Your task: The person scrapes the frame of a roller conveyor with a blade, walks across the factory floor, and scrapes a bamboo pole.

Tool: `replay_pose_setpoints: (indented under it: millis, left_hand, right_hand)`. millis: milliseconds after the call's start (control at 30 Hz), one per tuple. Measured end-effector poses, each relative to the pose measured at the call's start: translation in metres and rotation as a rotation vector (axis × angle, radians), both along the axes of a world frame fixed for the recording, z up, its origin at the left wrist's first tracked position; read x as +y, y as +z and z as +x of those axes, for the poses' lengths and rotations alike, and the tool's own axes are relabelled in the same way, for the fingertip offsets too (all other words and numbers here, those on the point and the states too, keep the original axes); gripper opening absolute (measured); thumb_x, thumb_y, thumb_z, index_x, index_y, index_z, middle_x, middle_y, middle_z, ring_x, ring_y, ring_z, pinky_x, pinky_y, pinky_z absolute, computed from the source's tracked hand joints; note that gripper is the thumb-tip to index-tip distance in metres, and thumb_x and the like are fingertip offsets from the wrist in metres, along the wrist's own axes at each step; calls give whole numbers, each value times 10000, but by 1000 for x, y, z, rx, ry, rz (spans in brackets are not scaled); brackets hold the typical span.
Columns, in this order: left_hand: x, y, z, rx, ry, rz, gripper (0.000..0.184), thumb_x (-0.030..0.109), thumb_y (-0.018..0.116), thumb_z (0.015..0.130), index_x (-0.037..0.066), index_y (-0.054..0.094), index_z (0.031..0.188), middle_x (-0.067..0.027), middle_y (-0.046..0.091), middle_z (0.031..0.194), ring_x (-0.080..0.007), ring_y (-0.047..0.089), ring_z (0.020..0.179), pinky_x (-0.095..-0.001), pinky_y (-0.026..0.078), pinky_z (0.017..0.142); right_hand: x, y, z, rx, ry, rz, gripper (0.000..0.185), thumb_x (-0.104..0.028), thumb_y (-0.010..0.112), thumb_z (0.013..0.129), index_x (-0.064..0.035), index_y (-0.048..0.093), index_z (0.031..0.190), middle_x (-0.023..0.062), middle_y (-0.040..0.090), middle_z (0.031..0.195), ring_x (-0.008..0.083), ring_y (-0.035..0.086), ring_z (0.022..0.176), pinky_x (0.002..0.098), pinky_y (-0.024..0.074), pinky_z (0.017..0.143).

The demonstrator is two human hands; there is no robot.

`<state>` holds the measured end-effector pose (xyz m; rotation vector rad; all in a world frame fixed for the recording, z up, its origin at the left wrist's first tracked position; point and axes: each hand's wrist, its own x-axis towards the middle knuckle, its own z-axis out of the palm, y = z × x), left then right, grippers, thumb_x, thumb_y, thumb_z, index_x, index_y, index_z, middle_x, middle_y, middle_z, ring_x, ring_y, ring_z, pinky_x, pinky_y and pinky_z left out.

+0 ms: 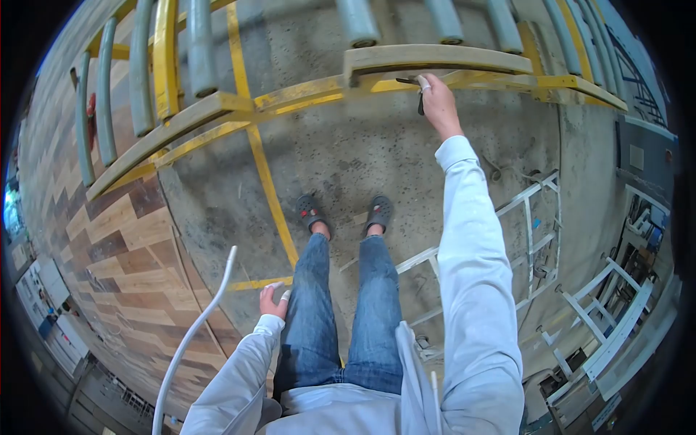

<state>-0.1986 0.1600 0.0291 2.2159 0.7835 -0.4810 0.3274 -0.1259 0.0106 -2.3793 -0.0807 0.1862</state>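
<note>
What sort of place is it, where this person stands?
Probably a workshop or factory floor: a yellow frame carries grey rollers, yellow lines mark the concrete floor, and metal racks stand at one side.

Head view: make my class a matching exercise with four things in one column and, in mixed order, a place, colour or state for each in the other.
Things
1. Dark-handled tool
2. Clogs
3. Jeans
4. Curved tube

Descriptions
A. Blue, covering both legs
B. White, rising at the person's left side
C. Held in the right grip, close to the wooden beam
D. Dark grey, worn on the feet

Right pairs: 1-C, 2-D, 3-A, 4-B
</note>
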Motion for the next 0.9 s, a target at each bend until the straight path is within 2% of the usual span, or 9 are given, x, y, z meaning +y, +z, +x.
replay_pose_setpoints:
  millis: [33,133,267,300,400,433,533,733,900]
  left_hand:
    - [-5,-2,8,-6,-7,9,280,162,650,707,71,586,964,-117,559,966,-292,494,967,-362,375,873]
    - [-22,2,19,-6,26,19,273,162,647,707,69,588,957,-118,559,960,-293,493,965,-360,374,874]
    - [-53,3,16,57,80,55,287,164,644,717,59,582,978,-121,555,990,-285,490,990,-347,368,890]
    - [-62,0,14,86,96,65,296,164,643,722,54,578,990,-122,553,1007,-281,489,1003,-341,365,898]
    - [-92,5,19,54,136,63,271,153,640,711,59,586,960,-119,556,964,-292,492,970,-355,370,881]
    - [-100,5,22,36,153,63,258,147,639,706,61,590,945,-117,558,943,-297,494,953,-362,372,873]
    - [-119,4,29,41,135,80,269,148,645,701,60,589,949,-117,559,951,-297,494,958,-360,371,876]
    - [-138,14,28,71,127,58,288,158,652,695,63,587,959,-120,561,954,-296,496,956,-357,373,873]
    - [-134,16,29,51,156,70,288,159,649,702,64,586,967,-123,562,947,-296,506,942,-358,377,867]
  right_hand:
    - [-17,-1,5,-12,-10,-10,268,-196,465,871,11,567,1007,148,613,903,228,571,826,325,433,719]
    - [-64,-10,13,-15,-340,149,278,-201,480,860,8,566,1022,160,614,919,264,581,855,333,436,726]
    - [-125,-15,38,-72,-416,277,274,-199,464,846,17,575,974,202,602,938,335,571,881,366,431,787]
    - [-140,-16,49,-74,-412,278,274,-199,464,846,17,575,974,202,602,938,335,571,881,366,431,787]
    - [-171,-10,78,-251,-326,26,263,-182,444,841,22,578,938,215,598,929,354,568,875,379,430,781]
    - [-178,-7,87,-249,-321,31,263,-182,444,841,22,578,938,215,598,929,354,568,875,379,430,781]
    - [-190,-2,102,-85,-326,-251,258,-176,429,831,27,574,894,234,588,920,382,554,879,400,428,769]
    - [-129,-16,76,-63,-104,-48,268,-186,428,822,40,567,857,259,578,872,429,537,839,434,433,728]
    - [-122,-19,83,-47,-140,-27,268,-184,430,819,46,565,850,266,578,865,430,542,834,441,433,725]
